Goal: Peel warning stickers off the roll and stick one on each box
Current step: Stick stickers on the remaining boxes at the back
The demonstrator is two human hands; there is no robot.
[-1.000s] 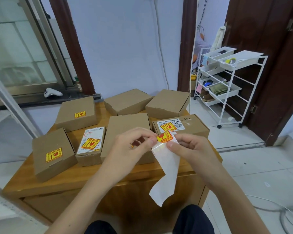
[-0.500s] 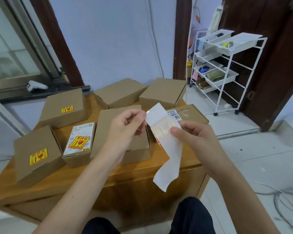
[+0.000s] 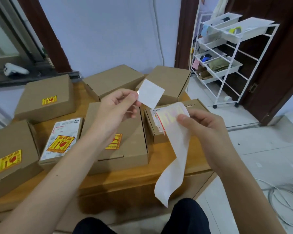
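My left hand (image 3: 115, 105) pinches a peeled sticker (image 3: 150, 93) by one corner, its white back toward me, held above the boxes. My right hand (image 3: 205, 130) grips the white backing strip (image 3: 174, 159), which hangs down past the table's front edge. Several brown cardboard boxes sit on the wooden table (image 3: 128, 181). Yellow warning stickers show on the far-left box (image 3: 46, 97), the near-left box (image 3: 10, 154), the small white-labelled box (image 3: 61, 141) and the middle box (image 3: 125, 146). The two back boxes (image 3: 112, 80) (image 3: 172, 81) show bare tops. The right box (image 3: 176, 114) is partly hidden by the strip.
A white wire rack (image 3: 227, 56) with trays stands on the tiled floor to the right, by a dark door. Cables (image 3: 284, 200) lie on the floor at the right. A white controller (image 3: 13, 70) rests on the window sill at the left.
The sticker has come fully off the backing strip; my left hand has lifted it up and away to the left. The right hand keeps holding the strip.
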